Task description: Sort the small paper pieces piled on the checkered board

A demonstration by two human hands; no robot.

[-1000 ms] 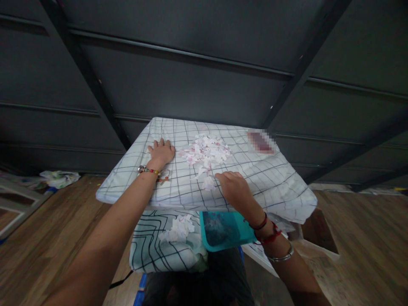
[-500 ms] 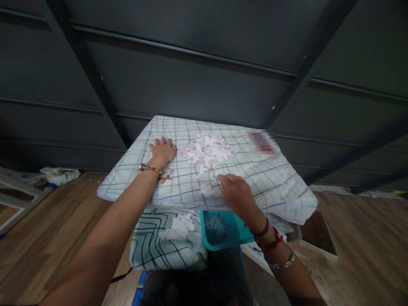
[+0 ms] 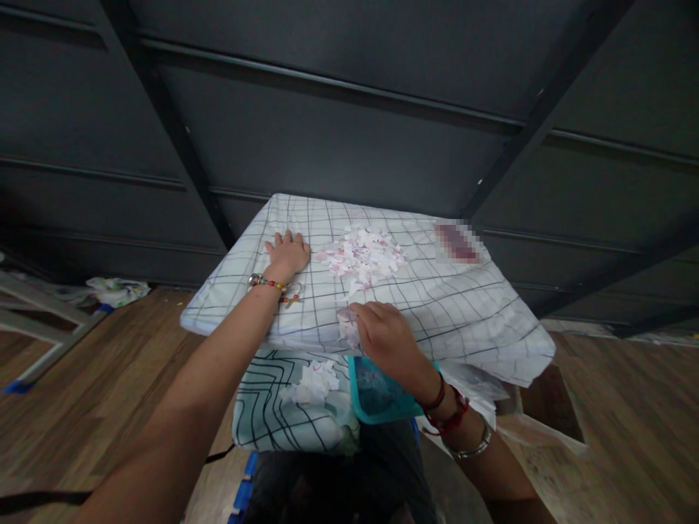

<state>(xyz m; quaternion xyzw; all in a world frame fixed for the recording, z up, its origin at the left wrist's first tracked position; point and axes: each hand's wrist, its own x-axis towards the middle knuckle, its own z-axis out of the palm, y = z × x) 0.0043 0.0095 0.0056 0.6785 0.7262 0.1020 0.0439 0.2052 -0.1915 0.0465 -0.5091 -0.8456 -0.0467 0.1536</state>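
A heap of small torn paper scraps (image 3: 363, 253), white with pinkish marks, lies on the checked cloth (image 3: 437, 306) covering the table. To the left of the heap my left hand (image 3: 289, 255) rests flat on the cloth, fingers spread, holding nothing. My right hand (image 3: 385, 331) is at the near edge, below the heap, with its fingers curled together. Its fingertips meet a smaller cluster of paper scraps (image 3: 348, 329); what they grip, if anything, is hidden. More paper scraps (image 3: 317, 382) lie on a green-and-black patterned cloth (image 3: 262, 407) below the table edge.
A teal plastic tray (image 3: 376, 418) sits under the table's near edge, partly behind my right hand. Right of it are clear plastic and an open cardboard box (image 3: 554, 407). A blurred-out dark red patch (image 3: 457, 242) lies at the table's far right. A dark panelled wall (image 3: 338, 138) stands behind.
My right hand has moved left, onto the small cluster of scraps near the table edge. My left hand stays flat on the cloth. The whole view has shifted slightly.
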